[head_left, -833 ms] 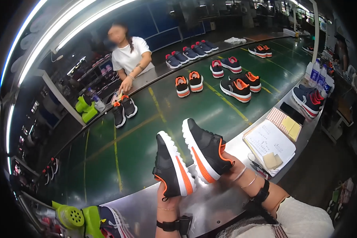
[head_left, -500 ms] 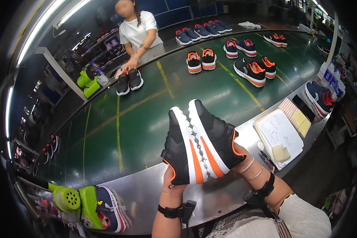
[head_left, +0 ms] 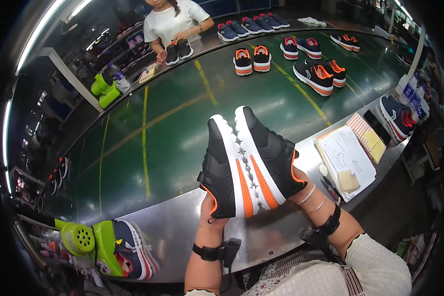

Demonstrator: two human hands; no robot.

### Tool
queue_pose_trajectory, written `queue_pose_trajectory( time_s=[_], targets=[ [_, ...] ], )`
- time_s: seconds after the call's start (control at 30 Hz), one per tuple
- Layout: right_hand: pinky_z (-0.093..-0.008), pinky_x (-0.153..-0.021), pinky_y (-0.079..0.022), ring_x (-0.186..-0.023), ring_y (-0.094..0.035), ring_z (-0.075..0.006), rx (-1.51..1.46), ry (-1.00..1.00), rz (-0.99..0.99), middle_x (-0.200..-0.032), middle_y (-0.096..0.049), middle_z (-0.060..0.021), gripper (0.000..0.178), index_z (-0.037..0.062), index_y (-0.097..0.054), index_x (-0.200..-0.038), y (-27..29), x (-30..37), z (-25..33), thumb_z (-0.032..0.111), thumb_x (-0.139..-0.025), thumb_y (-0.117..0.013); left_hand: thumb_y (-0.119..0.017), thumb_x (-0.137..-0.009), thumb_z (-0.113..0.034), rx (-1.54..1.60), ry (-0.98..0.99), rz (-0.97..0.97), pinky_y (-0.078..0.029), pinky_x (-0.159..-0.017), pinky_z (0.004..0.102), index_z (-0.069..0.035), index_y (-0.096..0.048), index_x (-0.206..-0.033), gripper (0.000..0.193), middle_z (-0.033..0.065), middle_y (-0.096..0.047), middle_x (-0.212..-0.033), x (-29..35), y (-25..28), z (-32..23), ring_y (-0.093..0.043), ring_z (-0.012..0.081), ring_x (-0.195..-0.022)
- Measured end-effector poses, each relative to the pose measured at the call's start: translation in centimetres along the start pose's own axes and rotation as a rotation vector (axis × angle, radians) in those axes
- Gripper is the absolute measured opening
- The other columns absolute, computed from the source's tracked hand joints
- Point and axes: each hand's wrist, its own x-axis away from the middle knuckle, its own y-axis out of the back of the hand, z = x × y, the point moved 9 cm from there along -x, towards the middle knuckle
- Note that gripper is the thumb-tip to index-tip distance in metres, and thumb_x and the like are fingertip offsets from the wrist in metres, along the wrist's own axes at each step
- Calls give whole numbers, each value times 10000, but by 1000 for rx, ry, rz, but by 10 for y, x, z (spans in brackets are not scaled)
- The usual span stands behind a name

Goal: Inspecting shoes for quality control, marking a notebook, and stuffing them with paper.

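The left hand [head_left: 213,213] grips one black leather sneaker with white-and-orange sole [head_left: 222,167] and the right hand [head_left: 301,185] grips its mate [head_left: 269,153], soles pressed together above the steel surface [head_left: 177,237].

The pair of black matt leather-look shoes with white and orange rubbery soles [head_left: 249,163] is smooth on the uppers and knobbly along the sole edges. At 12 o'clock from it the dark green conveyor belt [head_left: 182,123] shines glossy. At 6 o'clock the brushed metal bench rim [head_left: 172,237] looks dull. At 3 o'clock lies a white paper notepad [head_left: 344,157], matt
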Motion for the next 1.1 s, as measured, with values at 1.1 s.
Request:
queue_pose_trajectory(
  time_s=[1.1],
  targets=[
    [-362,-981,-378,-1135,-480,-219,189,-76,208,-1245,-490,-120,618,19,-393,-1284,-23,-4,-11,501,-925,-247,-245,-968,-363,-107,-19,276,-385,-964,360,-25,-345,-1306,488,106,-474,-1254,-4,13,-7,-477,228,-1127]
  ],
)
